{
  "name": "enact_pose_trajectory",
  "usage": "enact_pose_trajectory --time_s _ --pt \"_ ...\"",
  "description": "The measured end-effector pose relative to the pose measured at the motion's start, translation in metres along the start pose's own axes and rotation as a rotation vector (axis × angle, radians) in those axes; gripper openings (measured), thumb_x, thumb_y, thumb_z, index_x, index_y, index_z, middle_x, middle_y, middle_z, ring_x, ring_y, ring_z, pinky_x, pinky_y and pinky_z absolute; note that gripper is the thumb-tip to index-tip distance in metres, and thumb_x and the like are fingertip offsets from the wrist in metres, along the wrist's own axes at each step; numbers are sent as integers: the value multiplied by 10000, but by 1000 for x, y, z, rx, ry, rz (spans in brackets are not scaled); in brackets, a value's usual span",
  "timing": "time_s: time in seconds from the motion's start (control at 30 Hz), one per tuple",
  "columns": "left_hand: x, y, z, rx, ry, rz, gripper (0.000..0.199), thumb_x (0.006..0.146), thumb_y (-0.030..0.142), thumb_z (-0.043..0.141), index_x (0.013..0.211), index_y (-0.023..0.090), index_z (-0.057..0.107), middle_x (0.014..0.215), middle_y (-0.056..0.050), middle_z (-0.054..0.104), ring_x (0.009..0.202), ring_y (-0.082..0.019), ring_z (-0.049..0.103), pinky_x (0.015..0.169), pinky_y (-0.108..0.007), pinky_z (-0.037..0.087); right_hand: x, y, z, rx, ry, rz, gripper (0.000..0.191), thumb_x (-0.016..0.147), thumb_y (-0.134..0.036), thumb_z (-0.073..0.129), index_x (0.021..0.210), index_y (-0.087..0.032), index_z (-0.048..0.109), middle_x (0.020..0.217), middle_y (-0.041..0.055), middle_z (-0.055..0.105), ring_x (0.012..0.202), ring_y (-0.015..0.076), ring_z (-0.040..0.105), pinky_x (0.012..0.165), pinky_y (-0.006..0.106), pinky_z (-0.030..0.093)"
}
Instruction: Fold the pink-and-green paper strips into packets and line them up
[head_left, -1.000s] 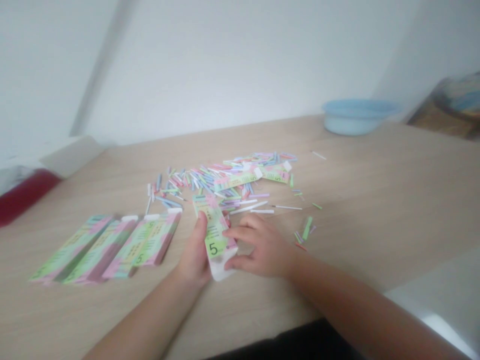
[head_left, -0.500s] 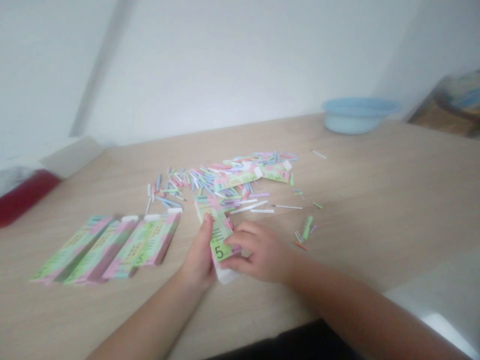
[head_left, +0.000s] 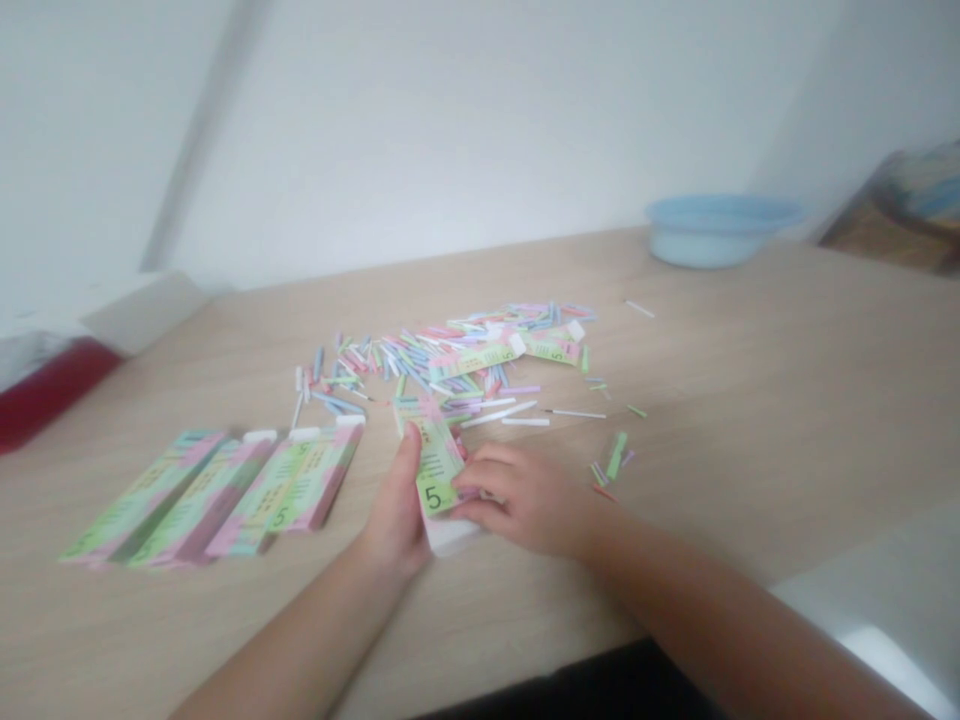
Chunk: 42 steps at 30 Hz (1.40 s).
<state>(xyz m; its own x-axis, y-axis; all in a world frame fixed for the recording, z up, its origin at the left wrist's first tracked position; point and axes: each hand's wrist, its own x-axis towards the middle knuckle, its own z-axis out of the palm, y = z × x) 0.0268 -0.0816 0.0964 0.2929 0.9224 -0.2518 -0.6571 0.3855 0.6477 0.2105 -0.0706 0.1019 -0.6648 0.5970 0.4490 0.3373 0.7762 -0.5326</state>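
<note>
A narrow green and pink box (head_left: 437,462) marked 5 is held between my hands, its white end flap towards me. My left hand (head_left: 399,500) grips its left side, thumb on the printed face. My right hand (head_left: 514,497) pinches the near right edge; whether it also holds something small is hidden. Beyond the box spreads a pile of thin pastel sticks (head_left: 409,350), with a similar box (head_left: 476,358) and a second one (head_left: 555,345) lying on it. Several such boxes (head_left: 180,500) lie side by side at the left.
A light blue basin (head_left: 709,232) stands at the back right of the wooden table (head_left: 750,420). At the left edge are a white box (head_left: 142,312) and a dark red object (head_left: 56,390). Loose sticks and a small green piece (head_left: 616,455) lie right of the pile.
The held box has tilted slightly and its near end has moved a little up and left. My right fingers have shifted slightly up with it.
</note>
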Motion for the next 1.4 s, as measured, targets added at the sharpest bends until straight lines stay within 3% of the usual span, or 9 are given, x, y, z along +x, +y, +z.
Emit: enact_pose_trajectory --time_s 0.27,0.53,0.77,0.93,1.03,1.2,1.4 --pt "-1 -4 2 -24 65 56 463 970 581 561 1034 146 706 847 -66 711 732 -192 697 646 -272 571 -2 -1 5 -29 91 -106 423 888 -571 727 1030 -172 707 995 68 656 905 198 622 795 312 486" --pt "-4 -6 7 -11 37 36 447 965 577 566 989 152 704 801 -62 700 742 -218 706 667 -304 582 0 -1 7 -75 115 -58 345 966 -527 646 945 -185 686 899 43 644 846 177 600 756 298 452" --pt "-2 1 7 -54 88 51 523 995 590 493 1007 117 716 837 -93 723 719 -211 707 674 -304 591 -3 1 5 0 192 -134 451 906 -591 696 1034 -161 656 978 82 673 912 202 629 797 315 508" --pt "-2 9 11 -91 130 9 627 976 666 451 957 99 716 809 -128 734 694 -230 717 640 -323 605 -4 0 2 -147 201 -315 273 1007 -423 618 884 -187 677 922 46 673 888 165 622 814 289 504" --pt "-2 10 11 -89 162 32 649 992 664 399 932 94 705 797 -137 730 705 -240 724 657 -340 615 -4 -2 0 -257 171 -396 279 1010 -442 612 888 -203 689 901 19 671 885 156 607 825 283 484" --pt "0 10 12 -84 212 83 649 1016 645 337 921 110 693 771 -126 718 725 -244 730 664 -347 621 -6 -3 1 -374 168 -366 122 1007 -230 579 999 -234 701 935 6 672 878 167 592 793 299 464" --pt "0 10 14 -119 245 122 576 1044 569 349 918 113 678 774 -112 704 684 -205 707 562 -275 585 -2 -3 3 -388 197 -275 209 1045 -192 507 1152 -195 685 977 45 699 939 190 609 867 330 496"
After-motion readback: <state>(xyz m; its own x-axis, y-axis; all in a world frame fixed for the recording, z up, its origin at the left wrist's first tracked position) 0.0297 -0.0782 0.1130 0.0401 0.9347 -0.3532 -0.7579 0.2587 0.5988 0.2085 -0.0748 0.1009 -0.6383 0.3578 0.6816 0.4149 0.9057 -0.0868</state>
